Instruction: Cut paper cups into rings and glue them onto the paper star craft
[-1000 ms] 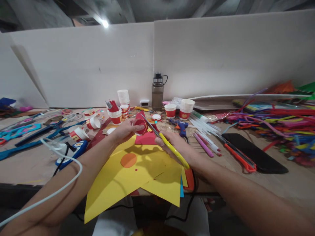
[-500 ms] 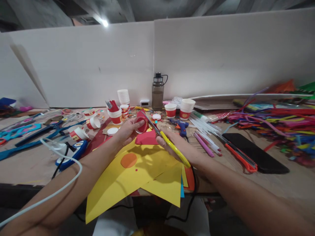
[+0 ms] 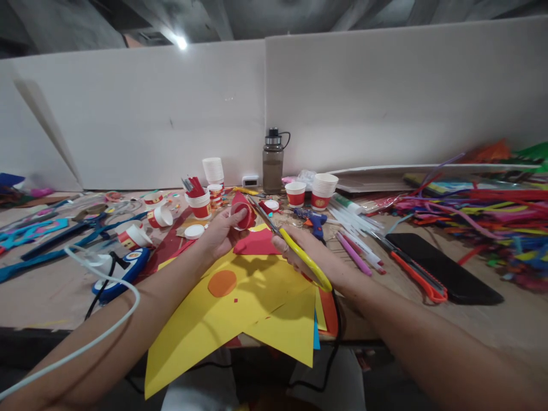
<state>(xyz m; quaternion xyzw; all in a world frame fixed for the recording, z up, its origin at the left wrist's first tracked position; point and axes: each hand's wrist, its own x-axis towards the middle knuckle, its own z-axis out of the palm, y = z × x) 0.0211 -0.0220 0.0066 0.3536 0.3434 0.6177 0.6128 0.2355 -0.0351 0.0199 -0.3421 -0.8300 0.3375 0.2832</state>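
Note:
My left hand [image 3: 222,231] pinches a piece of red paper [image 3: 246,216] with a round, pale-rimmed shape at its front; whether that rim is a separate piece I cannot tell. My right hand [image 3: 319,251] is closed round yellow-handled scissors [image 3: 303,258], their blades pointing up and left beside the red paper. Below both hands lie yellow paper sheets [image 3: 188,331]. On them rest an orange paper circle [image 3: 222,283], a tiny red scrap [image 3: 235,300] and another red paper piece [image 3: 257,243].
White-and-red paper cups [image 3: 322,191] and a water bottle [image 3: 273,165] stand at the back. To the right are a blue glue gun [image 3: 315,222], markers [image 3: 354,254], an orange cutter knife [image 3: 419,277], a black phone [image 3: 445,268] and colourful pipe cleaners [image 3: 479,217]. A white cable [image 3: 135,308] crosses above my left forearm.
The red paper has turned slightly in my left hand, showing a wavier right edge. My right hand keeps the scissors close by. The whole view has shifted a little.

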